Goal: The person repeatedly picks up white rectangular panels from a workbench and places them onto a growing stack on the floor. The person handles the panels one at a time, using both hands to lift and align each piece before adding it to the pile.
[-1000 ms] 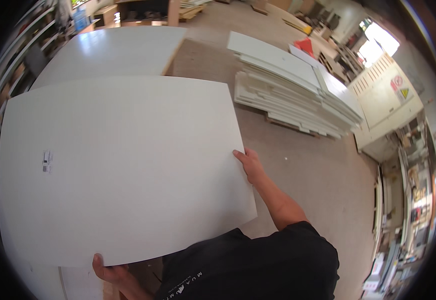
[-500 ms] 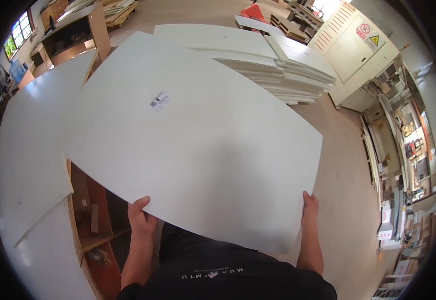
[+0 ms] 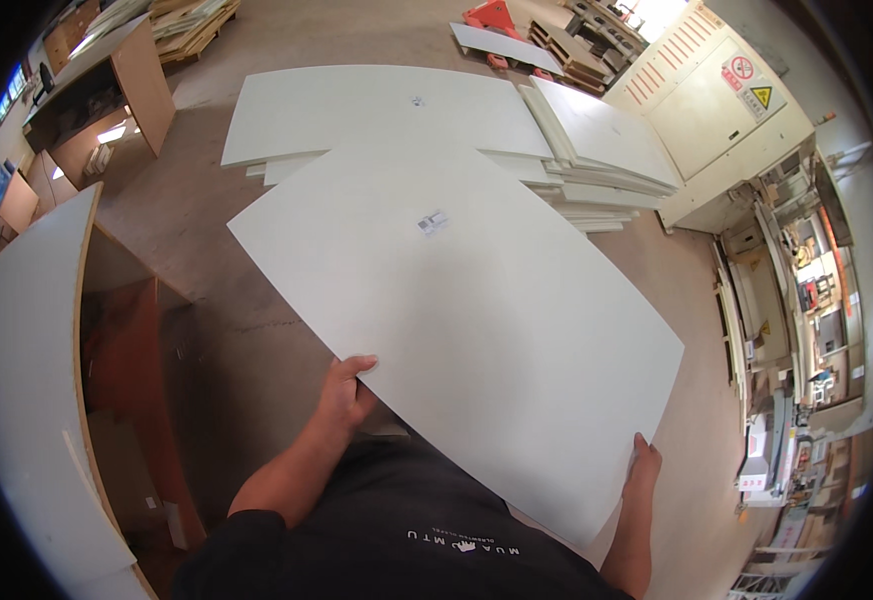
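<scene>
The left hand (image 3: 347,393) and right hand (image 3: 643,466) have their grip clamped on opposite edges of a white panel (image 3: 487,330), its far end overlapping the panel stack's (image 3: 357,105) near edge in view.

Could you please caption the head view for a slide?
Left hand and right hand grip a large white rectangular panel, with a stack of flat white panels beyond.

Flr (image 3: 317,40) w/ panel stk (image 3: 347,110), brn cab. (image 3: 145,95)

Panel (image 3: 497,310) before board stack (image 3: 377,110); table (image 3: 27,330) left, cabinet (image 3: 692,115) right.
</scene>
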